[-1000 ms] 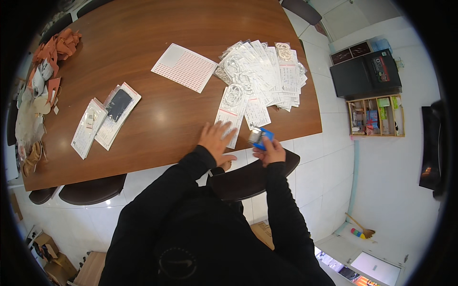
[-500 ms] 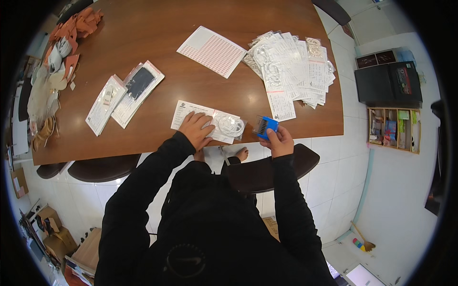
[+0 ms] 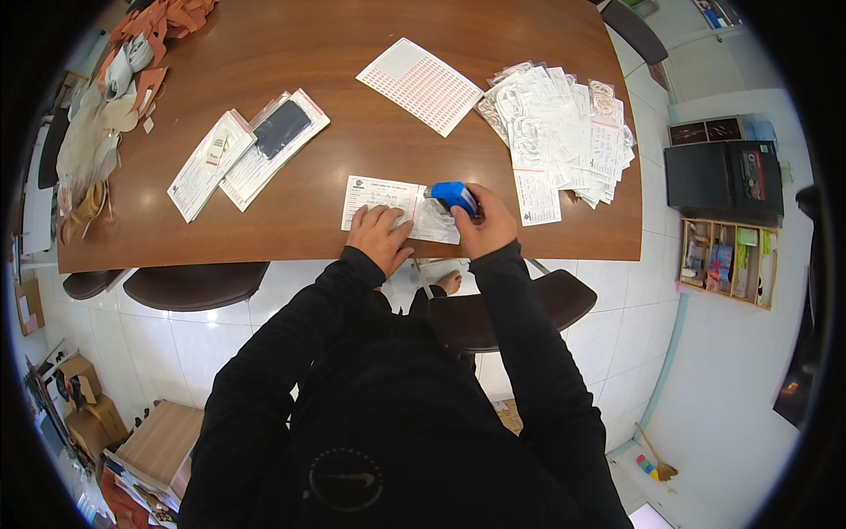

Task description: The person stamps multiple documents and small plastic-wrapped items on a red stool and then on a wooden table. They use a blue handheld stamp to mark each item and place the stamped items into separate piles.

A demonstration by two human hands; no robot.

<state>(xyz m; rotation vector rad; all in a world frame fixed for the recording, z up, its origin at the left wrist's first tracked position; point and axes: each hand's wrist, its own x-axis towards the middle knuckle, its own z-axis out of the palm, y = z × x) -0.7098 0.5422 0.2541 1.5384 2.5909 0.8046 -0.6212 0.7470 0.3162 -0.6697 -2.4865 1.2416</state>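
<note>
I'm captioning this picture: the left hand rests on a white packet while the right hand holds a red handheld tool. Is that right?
Not quite: the handheld tool is blue, not red, as the head view shows. The left hand rests on a white packet while the right hand holds the tool.

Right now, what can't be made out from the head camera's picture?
All in the head view:
Blue tool: part hidden by the right hand; whether it touches the packet is unclear.
Packet: some of its card, covered by the left hand.
Pile of packets: lower ones covered by those on top.
Orange scraps: cut off by the upper edge.
</note>
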